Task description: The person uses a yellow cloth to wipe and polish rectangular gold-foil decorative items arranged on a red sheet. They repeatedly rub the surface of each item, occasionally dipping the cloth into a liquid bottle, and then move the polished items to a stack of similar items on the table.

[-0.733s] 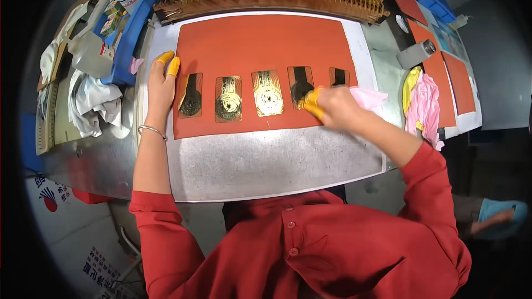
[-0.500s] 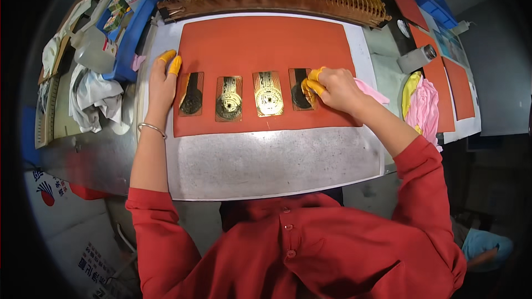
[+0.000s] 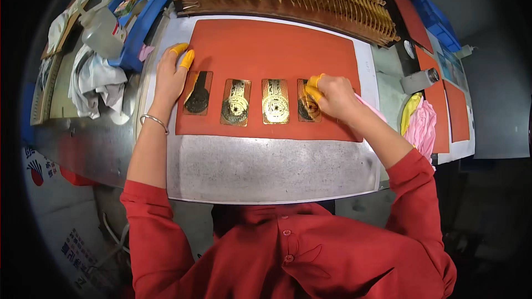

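Observation:
Four metal plates lie in a row on an orange-red mat [image 3: 266,44]: a far left plate [image 3: 197,95], a second plate [image 3: 236,104], a third plate [image 3: 275,102] and a far right plate [image 3: 306,102]. Each bears a round motif with a band above it, shining gold or looking dark. My left hand [image 3: 170,77], in yellow finger cots, rests with fingers apart at the mat's left edge. My right hand [image 3: 335,95], also in yellow cots, is closed over the far right plate's right side. Whatever its fingertips pinch is hidden. Something pink [image 3: 370,108] shows beside that wrist.
A rack of many upright gold plates [image 3: 288,3] spans the back. At left stand a blue bin [image 3: 132,55], a clear bottle [image 3: 103,33] and white cloth [image 3: 91,86]. At right lie a glass jar [image 3: 418,81] and pink cloth [image 3: 422,124]. The metal worktop edge [image 3: 277,182] faces me.
The whole view has shifted slightly. My right hand has moved a little over the far right plate, whose motif now shows more gold. My left hand stays by the mat's left edge.

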Available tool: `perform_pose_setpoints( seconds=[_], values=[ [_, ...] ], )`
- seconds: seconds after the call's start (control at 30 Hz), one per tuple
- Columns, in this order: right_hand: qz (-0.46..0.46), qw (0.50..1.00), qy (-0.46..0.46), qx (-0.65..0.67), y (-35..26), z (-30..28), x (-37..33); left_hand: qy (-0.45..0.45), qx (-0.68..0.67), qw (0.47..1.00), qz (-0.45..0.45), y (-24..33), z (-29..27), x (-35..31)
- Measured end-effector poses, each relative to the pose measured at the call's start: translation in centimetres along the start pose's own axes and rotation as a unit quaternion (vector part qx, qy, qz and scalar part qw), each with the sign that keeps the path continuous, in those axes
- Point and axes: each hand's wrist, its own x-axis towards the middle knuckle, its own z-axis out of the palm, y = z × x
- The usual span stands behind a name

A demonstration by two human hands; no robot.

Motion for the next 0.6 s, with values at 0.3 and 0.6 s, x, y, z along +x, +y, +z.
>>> perform_pose_setpoints(
  seconds=[0.3,0.6],
  values=[
    [0.046,0.998,0.032,0.021,-0.5,-1.1,2.5,0.022,-0.026,0.999,-0.015,-0.9,0.1,-0.4],
    [0.087,0.994,0.019,0.057,-0.5,-1.4,2.5,0.027,-0.018,0.999,0.003,-0.6,-0.1,-0.2]
  ],
)
